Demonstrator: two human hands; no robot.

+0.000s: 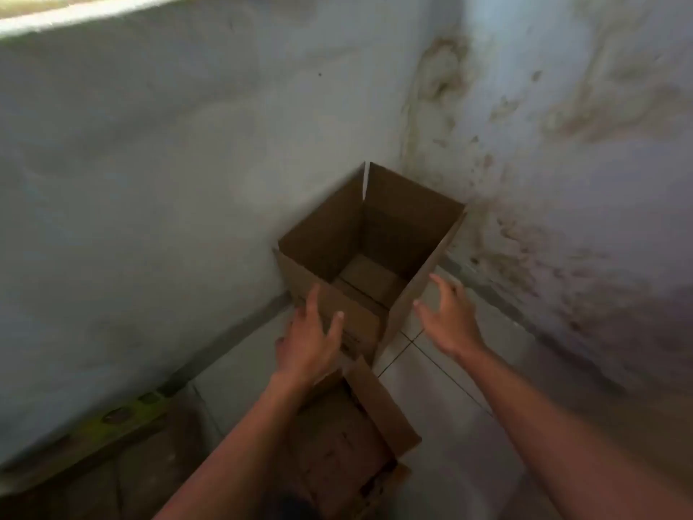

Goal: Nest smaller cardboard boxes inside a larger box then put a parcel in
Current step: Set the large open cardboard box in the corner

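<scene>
The open cardboard box (369, 234) stands upright in the wall corner, mouth up, directly ahead of both hands. A smaller box (348, 437) lies nearer (under the left forearm). The left hand (309, 339), fingers spread and empty, touches the near flap; the right hand (448, 317), equally released, hovers just beside the right wall.

Bare corner of a house room, damp-stained painted walls (562, 106), pale tiled floor (450, 388); cardboard boxes (375, 234) about

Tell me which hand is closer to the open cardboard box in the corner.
Left. The left hand lies against the near wall of the open cardboard box; the right hand hovers open just off its right side.
</scene>
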